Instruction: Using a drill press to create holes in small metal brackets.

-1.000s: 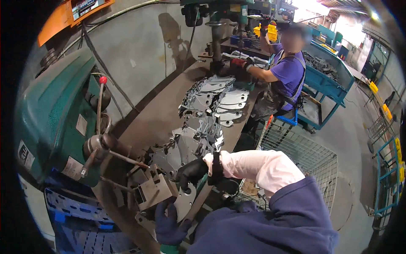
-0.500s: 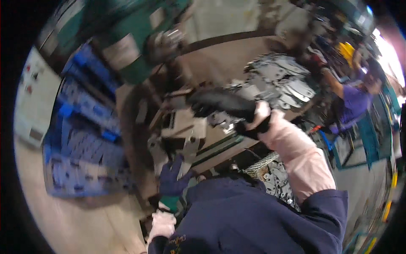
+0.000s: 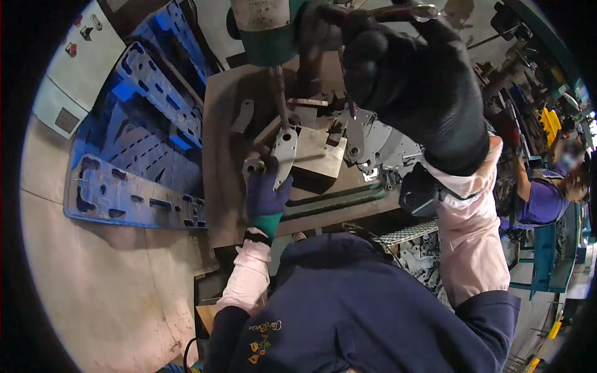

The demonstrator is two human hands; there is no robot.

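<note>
My left hand, in a dark blue glove with a green cuff, pinches the lower end of a flat grey metal plate with holes. The plate lies tilted beside a metal block fixture, right under the spindle tool of a green drill press. Another plate end shows by my left fingertips. Higher up, my right hand, in a black glove, is closed around a lever of the press; its fingers are partly hidden.
Flat metal plates lie right of the fixture, and one loose plate to its left. Blue plastic pallets stand at the left beside a pale control cabinet. A basket of metal parts sits below; a co-worker is at the right.
My right hand has moved up and away from the table onto the press lever. My left hand has brought a plate under the spindle. The view has shifted.
</note>
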